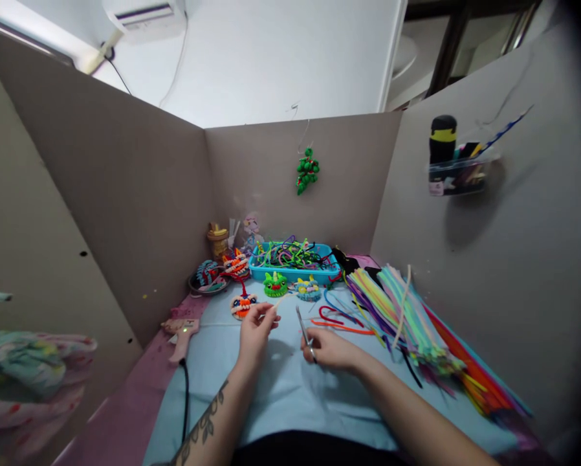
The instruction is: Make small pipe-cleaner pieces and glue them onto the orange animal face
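My left hand pinches a short pale pipe cleaner between thumb and fingers, its free end pointing up and right. In my right hand is a pair of scissors, blades pointing up and away from me, apart from the pipe cleaner. Just beyond my hands sit a green fuzzy animal head and a blue and yellow one. An orange and white head lies close to the left hand. Red and orange pipe cleaners lie right of the scissors.
A blue tray of tangled pipe cleaner scraps stands at the back. Bundles of pastel pipe cleaners lie at right. A pink glue gun with a black cord lies at left. Grey panels enclose the table; a clear bin hangs on the right one.
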A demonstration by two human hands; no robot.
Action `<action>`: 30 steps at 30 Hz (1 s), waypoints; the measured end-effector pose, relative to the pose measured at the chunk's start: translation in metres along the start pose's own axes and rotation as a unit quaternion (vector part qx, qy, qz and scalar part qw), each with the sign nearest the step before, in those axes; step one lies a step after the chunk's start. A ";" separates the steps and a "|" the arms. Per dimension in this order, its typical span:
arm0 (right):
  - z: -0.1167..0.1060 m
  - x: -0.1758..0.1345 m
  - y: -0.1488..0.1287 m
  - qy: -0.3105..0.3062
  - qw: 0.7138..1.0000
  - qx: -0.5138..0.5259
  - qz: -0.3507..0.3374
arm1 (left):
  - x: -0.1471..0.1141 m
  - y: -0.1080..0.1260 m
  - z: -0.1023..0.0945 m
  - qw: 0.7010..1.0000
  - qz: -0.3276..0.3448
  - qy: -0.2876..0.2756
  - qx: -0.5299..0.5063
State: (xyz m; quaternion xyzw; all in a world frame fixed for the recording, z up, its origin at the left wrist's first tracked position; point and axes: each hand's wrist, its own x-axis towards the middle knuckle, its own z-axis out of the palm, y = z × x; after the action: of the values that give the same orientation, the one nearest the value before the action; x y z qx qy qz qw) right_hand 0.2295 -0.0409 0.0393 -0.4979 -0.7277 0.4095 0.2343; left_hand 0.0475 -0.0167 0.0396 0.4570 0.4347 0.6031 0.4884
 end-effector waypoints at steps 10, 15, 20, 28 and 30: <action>-0.001 -0.006 0.009 -0.051 0.997 -0.043 -0.039 | -0.014 0.004 0.013 0.988 0.091 -0.091 0.088; 0.000 -0.007 0.013 -0.072 0.997 -0.008 -0.025 | -0.019 0.005 0.012 0.985 0.095 -0.091 0.113; -0.001 -0.010 0.014 -0.094 0.995 -0.007 -0.029 | -0.019 0.012 0.014 0.984 0.112 -0.071 0.117; -0.004 -0.013 0.008 -0.119 0.991 0.024 -0.059 | -0.020 0.014 0.014 0.978 0.100 -0.118 0.141; -0.005 -0.013 0.008 -0.133 0.989 0.025 -0.063 | -0.020 0.015 0.014 0.979 0.110 -0.106 0.138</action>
State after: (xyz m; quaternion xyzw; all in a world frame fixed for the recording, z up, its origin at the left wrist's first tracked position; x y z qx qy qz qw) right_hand 0.2429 -0.0496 0.0359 -0.3865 -0.7716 0.4746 0.1735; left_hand 0.0608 -0.0376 0.0547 0.6259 0.4066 0.5356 0.3951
